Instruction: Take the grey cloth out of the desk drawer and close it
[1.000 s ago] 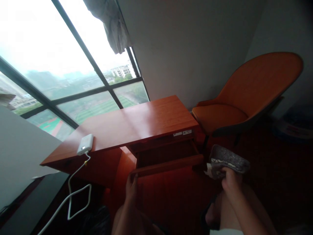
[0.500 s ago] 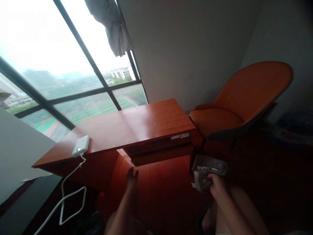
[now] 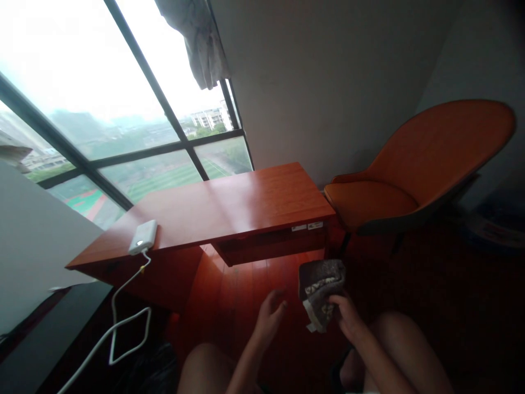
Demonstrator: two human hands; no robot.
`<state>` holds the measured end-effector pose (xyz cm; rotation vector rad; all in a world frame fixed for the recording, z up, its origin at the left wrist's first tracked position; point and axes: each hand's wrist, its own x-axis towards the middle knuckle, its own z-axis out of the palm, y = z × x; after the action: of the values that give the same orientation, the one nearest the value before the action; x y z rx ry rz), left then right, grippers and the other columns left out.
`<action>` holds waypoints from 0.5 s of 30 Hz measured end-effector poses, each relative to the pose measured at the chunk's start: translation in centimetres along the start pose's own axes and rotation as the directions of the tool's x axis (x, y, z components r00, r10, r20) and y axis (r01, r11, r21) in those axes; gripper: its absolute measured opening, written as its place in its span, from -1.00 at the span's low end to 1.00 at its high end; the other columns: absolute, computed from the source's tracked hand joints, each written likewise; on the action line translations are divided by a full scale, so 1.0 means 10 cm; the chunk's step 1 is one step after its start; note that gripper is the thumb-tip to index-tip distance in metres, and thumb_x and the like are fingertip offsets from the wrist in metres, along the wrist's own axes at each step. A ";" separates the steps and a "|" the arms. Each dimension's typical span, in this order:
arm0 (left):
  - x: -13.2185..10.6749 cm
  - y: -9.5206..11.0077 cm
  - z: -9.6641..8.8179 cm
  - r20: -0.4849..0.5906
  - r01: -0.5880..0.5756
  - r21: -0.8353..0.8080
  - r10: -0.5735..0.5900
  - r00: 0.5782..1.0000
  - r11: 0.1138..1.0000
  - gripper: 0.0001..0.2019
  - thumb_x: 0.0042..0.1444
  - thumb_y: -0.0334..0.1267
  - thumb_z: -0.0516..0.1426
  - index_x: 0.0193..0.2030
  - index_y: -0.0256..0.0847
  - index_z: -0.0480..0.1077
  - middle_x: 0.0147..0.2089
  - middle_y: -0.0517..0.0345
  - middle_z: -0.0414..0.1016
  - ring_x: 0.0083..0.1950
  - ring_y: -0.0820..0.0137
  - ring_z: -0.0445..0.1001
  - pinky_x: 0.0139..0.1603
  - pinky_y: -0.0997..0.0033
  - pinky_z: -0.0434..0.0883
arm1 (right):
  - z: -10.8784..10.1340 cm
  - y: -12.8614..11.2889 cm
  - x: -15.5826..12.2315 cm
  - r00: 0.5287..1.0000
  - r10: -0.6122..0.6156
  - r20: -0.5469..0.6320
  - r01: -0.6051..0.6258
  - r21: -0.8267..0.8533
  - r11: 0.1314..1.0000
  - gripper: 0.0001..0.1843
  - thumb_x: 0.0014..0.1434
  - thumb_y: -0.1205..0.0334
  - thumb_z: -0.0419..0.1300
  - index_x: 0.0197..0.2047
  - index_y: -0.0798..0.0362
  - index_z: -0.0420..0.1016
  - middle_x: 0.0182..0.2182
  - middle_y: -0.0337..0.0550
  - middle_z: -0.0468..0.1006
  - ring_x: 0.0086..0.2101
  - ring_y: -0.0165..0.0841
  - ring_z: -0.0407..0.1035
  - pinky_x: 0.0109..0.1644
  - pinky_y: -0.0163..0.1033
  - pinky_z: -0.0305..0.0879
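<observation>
My right hand point(image 3: 343, 316) is closed around a folded grey patterned cloth point(image 3: 320, 283) with a small white tag, held up in front of my knees. My left hand point(image 3: 268, 314) hovers a short way to the left of the cloth, fingers apart and slightly curled, holding nothing. Both hands are below the front of a red-brown wooden desk point(image 3: 229, 210), whose drawer point(image 3: 268, 248) sits pushed in under the top.
A white power bank point(image 3: 143, 237) with a white cable point(image 3: 123, 323) lies on the desk's left end. An orange chair point(image 3: 414, 169) stands to the right. A large window point(image 3: 102, 109) and grey curtain point(image 3: 200, 44) are behind; a dark surface point(image 3: 45, 339) is lower left.
The drawer went from pulled out to pushed in. My left hand left the drawer front and moved right toward the cloth, while my right hand brought the cloth left and inward.
</observation>
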<state>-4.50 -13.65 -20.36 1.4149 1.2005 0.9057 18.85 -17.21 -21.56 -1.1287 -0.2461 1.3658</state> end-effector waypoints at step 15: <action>-0.09 0.42 0.75 -0.033 -0.114 0.161 0.121 0.992 0.980 -0.80 0.07 -0.36 0.09 -0.17 -0.21 0.46 -0.15 0.00 0.54 -0.08 0.20 0.46 -0.02 0.29 0.34 | 0.20 0.02 -0.20 0.954 0.275 0.122 -0.280 0.025 0.960 -0.63 0.01 -0.01 0.19 -0.27 0.11 0.57 -0.43 -0.04 0.67 -0.28 -0.15 0.56 -0.12 -0.03 0.46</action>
<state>3.27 -16.08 -17.65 1.6157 1.2540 0.9422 16.74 -18.01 -19.80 -1.0778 -0.1459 1.6824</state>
